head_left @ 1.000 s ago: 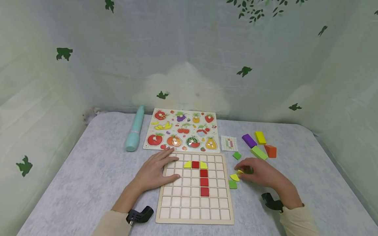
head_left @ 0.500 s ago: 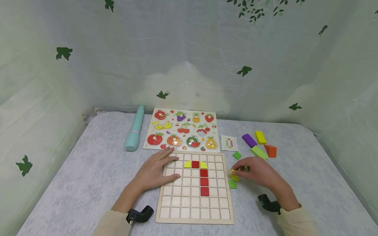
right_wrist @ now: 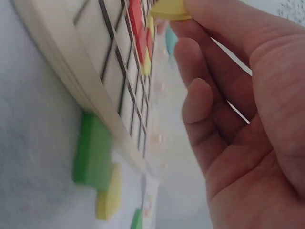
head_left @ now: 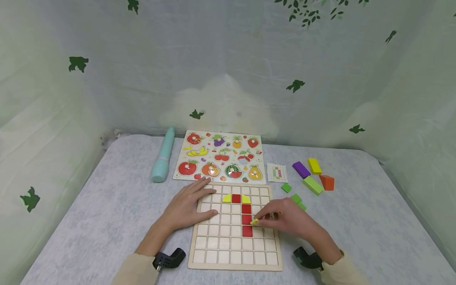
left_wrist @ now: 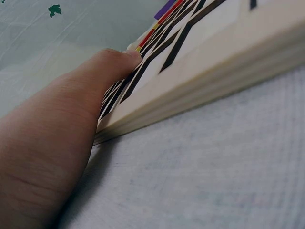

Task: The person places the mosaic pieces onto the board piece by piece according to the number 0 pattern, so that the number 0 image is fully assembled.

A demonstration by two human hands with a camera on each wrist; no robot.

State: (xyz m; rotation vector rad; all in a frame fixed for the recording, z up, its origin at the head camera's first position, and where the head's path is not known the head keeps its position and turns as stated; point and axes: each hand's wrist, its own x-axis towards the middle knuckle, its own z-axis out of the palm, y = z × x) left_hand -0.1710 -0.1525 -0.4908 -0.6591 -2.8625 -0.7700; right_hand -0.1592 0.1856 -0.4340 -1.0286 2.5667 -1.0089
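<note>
Hands work over a wooden grid board (head_left: 235, 227) lying at the lower middle of the head view, on a grey cloth-covered bench (head_left: 107, 213). The left hand (head_left: 187, 206) lies flat with straight fingers on the board's upper left corner, pressing it down and holding nothing. The right hand (head_left: 285, 219) pinches a small yellow piece (head_left: 254, 222) between thumb and fingertips, just right of the column of red tiles (head_left: 246, 219) already set in the grid. In the right wrist view the yellow piece (right_wrist: 169, 9) shows at the top edge, gripped at its rim, while the other fingers curl loosely.

The yellow piece looks thin, stiff and light, likely painted wood and a little smooth; its edges seem the best place to hold it, as the hand now does.

Two yellow quarter-rounds (head_left: 226, 198) sit on either side of the topmost red tile. Just right of the board lie loose green tiles (head_left: 295, 199), close behind the right hand's knuckles, where a sleeve could nudge them. Further to the upper right lie a purple block (head_left: 301, 170), a yellow block (head_left: 314, 166), a light green block (head_left: 312, 185) and an orange block (head_left: 327, 182), beside a small pattern card (head_left: 276, 173). Above the board is a fruit puzzle (head_left: 221, 157), with a teal tube (head_left: 163, 160) to its left.
</note>
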